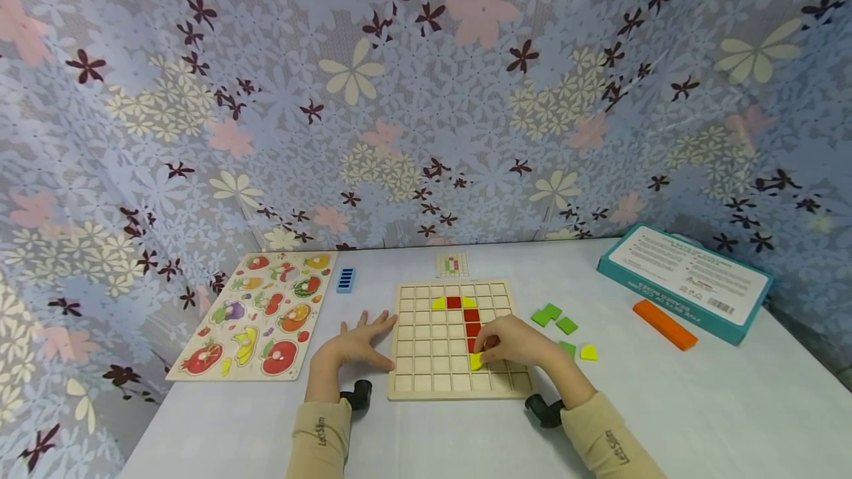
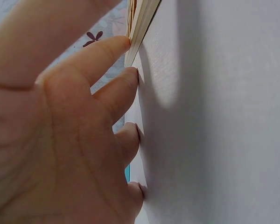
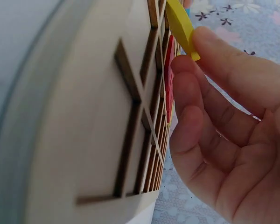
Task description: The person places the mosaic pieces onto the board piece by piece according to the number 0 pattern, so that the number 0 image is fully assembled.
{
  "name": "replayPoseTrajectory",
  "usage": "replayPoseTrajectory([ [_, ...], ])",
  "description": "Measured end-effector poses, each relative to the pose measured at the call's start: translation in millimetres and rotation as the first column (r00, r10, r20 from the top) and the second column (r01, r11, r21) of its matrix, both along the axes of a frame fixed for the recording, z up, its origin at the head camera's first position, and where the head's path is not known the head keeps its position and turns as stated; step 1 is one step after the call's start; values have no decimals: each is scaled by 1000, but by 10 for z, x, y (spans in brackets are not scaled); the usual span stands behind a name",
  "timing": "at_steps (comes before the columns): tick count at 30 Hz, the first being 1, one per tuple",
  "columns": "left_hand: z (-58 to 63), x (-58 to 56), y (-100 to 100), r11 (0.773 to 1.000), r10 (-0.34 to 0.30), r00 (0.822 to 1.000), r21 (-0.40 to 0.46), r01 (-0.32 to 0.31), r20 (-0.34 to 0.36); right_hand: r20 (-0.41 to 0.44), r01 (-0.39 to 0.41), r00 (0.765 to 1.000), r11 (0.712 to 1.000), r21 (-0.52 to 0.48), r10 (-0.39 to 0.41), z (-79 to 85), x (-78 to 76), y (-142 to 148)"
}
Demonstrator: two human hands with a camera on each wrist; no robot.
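A wooden grid board [image 1: 426, 383] lies on the white table, with red square tiles [image 1: 472, 316] and yellow rounded tiles [image 1: 439, 303] set in some cells. My right hand [image 1: 512, 340] pinches a yellow tile [image 3: 181, 28] between thumb and forefinger, just below the column of red tiles. In the right wrist view that tile is tilted at the board's surface. At the board's left edge my left hand [image 1: 353, 346] is spread; its fingertips rest on the table, and forefinger and thumb are at the board's side [image 2: 142, 28].
Several green square tiles [image 1: 567, 325] and a loose yellow tile [image 1: 589, 352] lie right of the board. Behind it is a small pattern card [image 1: 452, 265]. A fruit puzzle [image 1: 266, 316] and a blue piece [image 1: 346, 280] are left; a teal box [image 1: 685, 279] and an orange bar [image 1: 664, 324] are right.
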State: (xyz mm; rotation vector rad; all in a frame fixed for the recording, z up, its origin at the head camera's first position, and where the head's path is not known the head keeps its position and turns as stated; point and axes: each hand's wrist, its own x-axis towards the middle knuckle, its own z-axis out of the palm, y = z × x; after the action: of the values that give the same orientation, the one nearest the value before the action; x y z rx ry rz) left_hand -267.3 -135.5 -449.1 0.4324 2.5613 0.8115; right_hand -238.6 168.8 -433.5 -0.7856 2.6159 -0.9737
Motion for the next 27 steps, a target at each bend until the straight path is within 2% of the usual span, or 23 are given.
replayPoseTrajectory([
  [18, 31, 19, 8, 1000, 14, 1000, 19, -15, 14, -22, -5, 1000, 1000, 26, 5, -26, 8, -28],
  [27, 29, 19, 6, 1000, 16, 1000, 26, -16, 14, -13, 10, 1000, 1000, -14, -10, 12, -7, 40],
])
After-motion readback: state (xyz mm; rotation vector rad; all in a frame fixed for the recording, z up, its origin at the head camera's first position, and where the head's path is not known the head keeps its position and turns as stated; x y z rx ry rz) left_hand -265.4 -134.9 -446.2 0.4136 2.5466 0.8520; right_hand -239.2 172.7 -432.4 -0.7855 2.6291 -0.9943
